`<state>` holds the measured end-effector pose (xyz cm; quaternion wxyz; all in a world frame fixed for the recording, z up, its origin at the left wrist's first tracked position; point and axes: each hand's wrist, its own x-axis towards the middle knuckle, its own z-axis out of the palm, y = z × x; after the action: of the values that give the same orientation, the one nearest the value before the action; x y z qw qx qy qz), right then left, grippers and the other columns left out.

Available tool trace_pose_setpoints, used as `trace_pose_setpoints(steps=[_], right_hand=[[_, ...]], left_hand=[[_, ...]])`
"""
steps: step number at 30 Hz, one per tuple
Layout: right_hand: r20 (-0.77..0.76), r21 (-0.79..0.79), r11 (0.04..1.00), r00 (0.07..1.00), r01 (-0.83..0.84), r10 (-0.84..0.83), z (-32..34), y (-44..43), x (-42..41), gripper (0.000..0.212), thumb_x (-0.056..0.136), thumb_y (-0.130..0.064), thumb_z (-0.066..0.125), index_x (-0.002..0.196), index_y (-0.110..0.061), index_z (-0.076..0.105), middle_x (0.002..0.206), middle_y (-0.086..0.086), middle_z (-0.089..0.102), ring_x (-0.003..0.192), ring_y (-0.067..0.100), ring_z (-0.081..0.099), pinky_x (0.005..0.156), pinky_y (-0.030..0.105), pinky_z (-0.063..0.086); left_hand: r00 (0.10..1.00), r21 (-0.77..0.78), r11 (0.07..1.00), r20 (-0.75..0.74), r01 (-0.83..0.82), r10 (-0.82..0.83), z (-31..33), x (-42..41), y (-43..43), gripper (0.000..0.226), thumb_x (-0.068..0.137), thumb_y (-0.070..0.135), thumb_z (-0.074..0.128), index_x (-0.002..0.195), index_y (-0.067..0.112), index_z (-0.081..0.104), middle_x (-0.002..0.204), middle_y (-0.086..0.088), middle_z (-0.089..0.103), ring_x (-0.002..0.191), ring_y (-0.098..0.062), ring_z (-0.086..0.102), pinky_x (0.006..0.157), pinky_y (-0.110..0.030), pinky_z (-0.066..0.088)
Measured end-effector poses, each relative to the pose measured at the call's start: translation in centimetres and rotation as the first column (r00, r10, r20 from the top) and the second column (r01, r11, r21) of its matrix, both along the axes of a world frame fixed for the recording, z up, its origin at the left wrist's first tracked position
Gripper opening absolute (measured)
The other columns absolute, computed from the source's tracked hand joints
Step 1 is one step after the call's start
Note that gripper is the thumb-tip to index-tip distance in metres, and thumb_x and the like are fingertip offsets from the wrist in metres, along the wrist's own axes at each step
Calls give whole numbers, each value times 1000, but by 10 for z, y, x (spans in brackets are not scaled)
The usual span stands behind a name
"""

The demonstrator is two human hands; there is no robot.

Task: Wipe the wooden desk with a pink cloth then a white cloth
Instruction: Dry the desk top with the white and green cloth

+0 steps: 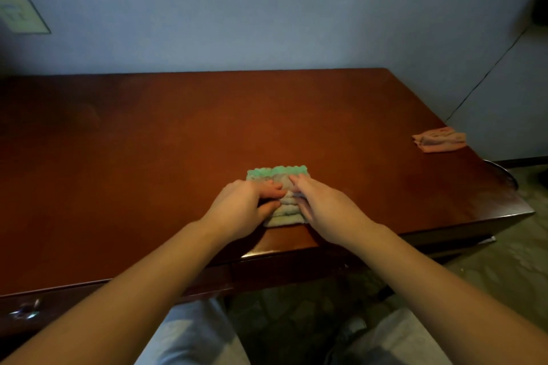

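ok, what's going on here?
A person has both hands on the folded white cloth, near the front edge of the wooden desk: the left hand seems to pinch its side, the right hand presses flat on it. The pink cloth lies alone by the desk's right edge.

Folded green-edged white cloth (pixel 285 212) on wooden desk (pixel 154 139), pink cloth (pixel 439 140) far right

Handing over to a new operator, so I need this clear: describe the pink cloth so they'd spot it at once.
Start at the wooden desk against the blue wall and follow its top to the far right edge. The pink cloth lies there, bunched and untouched. It is the only pink item; the white cloth, green-edged, sits near the front middle.
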<state>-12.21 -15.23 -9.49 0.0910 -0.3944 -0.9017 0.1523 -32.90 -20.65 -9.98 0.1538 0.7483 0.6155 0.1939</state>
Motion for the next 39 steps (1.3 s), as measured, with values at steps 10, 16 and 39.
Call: trace_pose_setpoints(steps=[10, 16, 39], right_hand=[[-24, 31, 997, 997, -72, 73, -1, -2, 9, 22, 101, -27, 52, 123, -24, 55, 147, -5, 51, 136, 14, 47, 103, 36, 49], [-76, 55, 992, 990, -116, 120, -17, -45, 31, 47, 103, -31, 49, 149, -23, 43, 153, -6, 44, 142, 5, 36, 111, 26, 41], [-129, 50, 989, 981, -137, 143, -24, -41, 55, 40, 102, -38, 42, 138, -24, 51, 150, -7, 48, 141, 5, 40, 110, 31, 44]], left_hand=[[999, 41, 999, 27, -19, 18, -3, 9, -18, 34, 95, 41, 60, 129, 38, 64, 136, 19, 57, 130, 2, 48, 109, -29, 41], [998, 91, 996, 65, 7, -13, -10, 16, -62, 36, 95, 38, 63, 130, 38, 60, 136, 23, 54, 131, 10, 41, 112, -20, 35], [999, 71, 997, 23, -41, 40, -9, 50, -68, 38, 99, 35, 56, 137, 36, 55, 145, 18, 48, 136, 4, 39, 114, -28, 36]])
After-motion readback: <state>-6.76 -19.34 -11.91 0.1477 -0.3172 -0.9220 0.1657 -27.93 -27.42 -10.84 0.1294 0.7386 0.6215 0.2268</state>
